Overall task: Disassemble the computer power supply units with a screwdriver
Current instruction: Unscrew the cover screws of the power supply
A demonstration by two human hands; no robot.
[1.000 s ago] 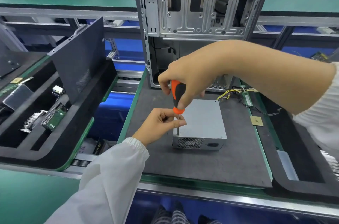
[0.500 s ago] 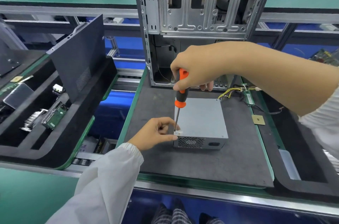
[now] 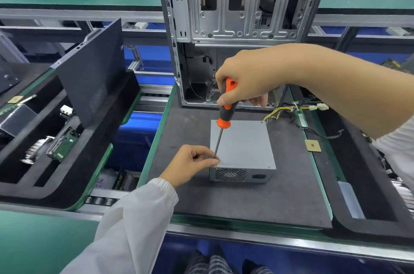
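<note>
Head view: PSU [image 3: 243, 143] sits flat on grey mat [image 3: 235, 204] on the desk, in front of open case [image 3: 237, 33]. Right hand [image 3: 248, 81] grips screwdriver [image 3: 224, 112] handle, shaft tilted, tip at PSU's near-left top corner. Left hand [image 3: 190, 166] pinches at that corner by the tip, thumb on the lid edge; screw itself too small to see. To do it well: bring shaft upright, press down while turning, keep left fingers steadying the tip and ready to catch the screw
</note>
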